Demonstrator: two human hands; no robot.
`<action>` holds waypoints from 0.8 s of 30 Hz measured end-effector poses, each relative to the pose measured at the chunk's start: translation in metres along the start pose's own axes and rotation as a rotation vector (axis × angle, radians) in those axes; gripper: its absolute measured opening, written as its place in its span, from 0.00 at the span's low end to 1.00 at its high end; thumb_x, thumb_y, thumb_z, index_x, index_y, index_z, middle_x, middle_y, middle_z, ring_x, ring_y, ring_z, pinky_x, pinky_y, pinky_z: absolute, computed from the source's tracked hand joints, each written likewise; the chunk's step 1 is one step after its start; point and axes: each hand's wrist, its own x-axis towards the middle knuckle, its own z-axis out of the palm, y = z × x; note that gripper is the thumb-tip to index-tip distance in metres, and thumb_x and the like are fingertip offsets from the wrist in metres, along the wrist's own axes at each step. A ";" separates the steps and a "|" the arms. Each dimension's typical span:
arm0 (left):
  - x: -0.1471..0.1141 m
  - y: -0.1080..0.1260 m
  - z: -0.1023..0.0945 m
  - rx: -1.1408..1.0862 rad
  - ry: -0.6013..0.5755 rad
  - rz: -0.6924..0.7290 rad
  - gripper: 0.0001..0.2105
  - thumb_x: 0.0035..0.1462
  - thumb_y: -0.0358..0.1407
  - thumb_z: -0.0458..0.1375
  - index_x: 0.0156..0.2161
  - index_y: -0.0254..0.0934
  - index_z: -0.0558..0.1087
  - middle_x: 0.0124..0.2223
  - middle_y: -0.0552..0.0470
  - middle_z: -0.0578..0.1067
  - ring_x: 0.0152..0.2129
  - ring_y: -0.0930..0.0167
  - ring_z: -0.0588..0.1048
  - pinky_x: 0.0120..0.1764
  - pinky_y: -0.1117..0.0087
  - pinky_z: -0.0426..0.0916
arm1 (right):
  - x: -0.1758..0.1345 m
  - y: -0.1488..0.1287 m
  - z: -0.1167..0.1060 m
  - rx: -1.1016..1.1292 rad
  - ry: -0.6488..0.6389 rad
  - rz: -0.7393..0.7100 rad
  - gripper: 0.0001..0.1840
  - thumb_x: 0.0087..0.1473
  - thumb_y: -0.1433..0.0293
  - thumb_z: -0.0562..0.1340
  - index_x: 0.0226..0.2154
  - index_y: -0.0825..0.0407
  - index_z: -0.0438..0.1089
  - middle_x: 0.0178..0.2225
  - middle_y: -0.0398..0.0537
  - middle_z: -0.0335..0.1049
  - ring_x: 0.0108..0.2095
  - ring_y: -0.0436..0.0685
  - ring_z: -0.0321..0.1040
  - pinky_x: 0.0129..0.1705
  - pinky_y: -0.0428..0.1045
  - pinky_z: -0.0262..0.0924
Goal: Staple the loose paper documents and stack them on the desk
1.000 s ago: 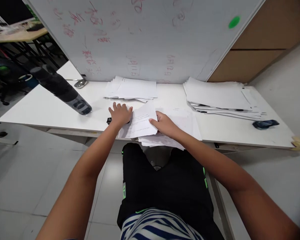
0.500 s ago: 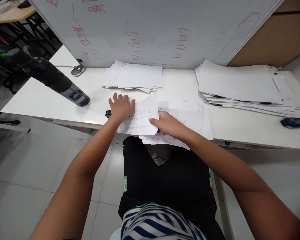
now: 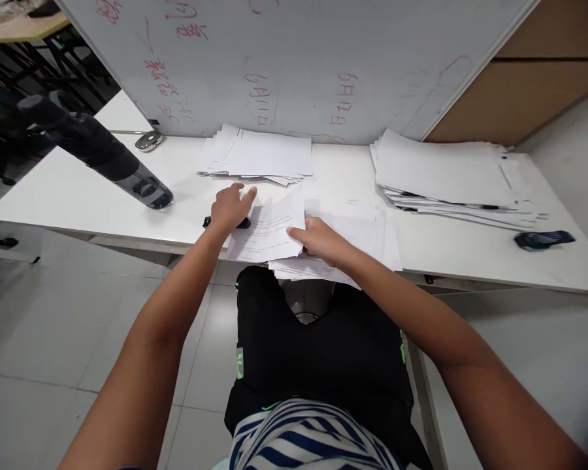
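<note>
My right hand (image 3: 325, 240) pinches the edge of a printed sheet of paper (image 3: 269, 230), thumb on top and fingers underneath. The sheet is raised at its right side and slants down to the left. More printed papers (image 3: 367, 238) lie beneath and to the right of that hand, overhanging the desk's front edge. My left hand (image 3: 231, 207) is just left of the sheet, its thumb apart from the fingers. Under it, a black elongated object (image 3: 244, 223) shows at both sides; the hand hides its middle, so its kind is unclear.
A paper stack (image 3: 274, 153) lies at the back of the white desk (image 3: 343, 171), and a larger stack (image 3: 441, 170) at the right. A dark bottle (image 3: 112, 160) stands left, near a computer mouse (image 3: 148, 141). A dark handheld object (image 3: 543, 240) lies far right. Behind rises a whiteboard (image 3: 304, 72).
My left hand has drawn its fingers in from a wide spread, over the black object. My right hand keeps its pinch on the sheet. The view has shifted slightly right.
</note>
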 end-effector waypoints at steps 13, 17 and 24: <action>-0.039 -0.046 0.003 0.427 0.307 0.242 0.26 0.68 0.44 0.38 0.29 0.37 0.73 0.32 0.41 0.76 0.35 0.60 0.72 0.38 0.60 0.56 | -0.068 -0.015 -0.081 -0.160 0.274 -0.074 0.16 0.56 0.56 0.64 0.32 0.52 0.67 0.28 0.47 0.68 0.23 0.48 0.60 0.23 0.45 0.55; -0.034 -0.045 0.009 0.448 0.350 0.217 0.26 0.68 0.44 0.37 0.27 0.37 0.72 0.31 0.41 0.75 0.34 0.61 0.71 0.34 0.62 0.53 | -0.079 0.022 -0.093 -0.109 0.303 -0.022 0.23 0.52 0.50 0.65 0.38 0.52 0.71 0.34 0.48 0.72 0.28 0.50 0.62 0.25 0.45 0.56; -0.037 -0.045 0.008 0.414 0.335 0.204 0.26 0.68 0.44 0.37 0.29 0.37 0.72 0.32 0.41 0.75 0.34 0.60 0.71 0.35 0.62 0.53 | -0.067 0.048 -0.092 0.026 0.242 0.030 0.26 0.49 0.49 0.66 0.41 0.53 0.73 0.34 0.50 0.75 0.27 0.51 0.64 0.24 0.46 0.53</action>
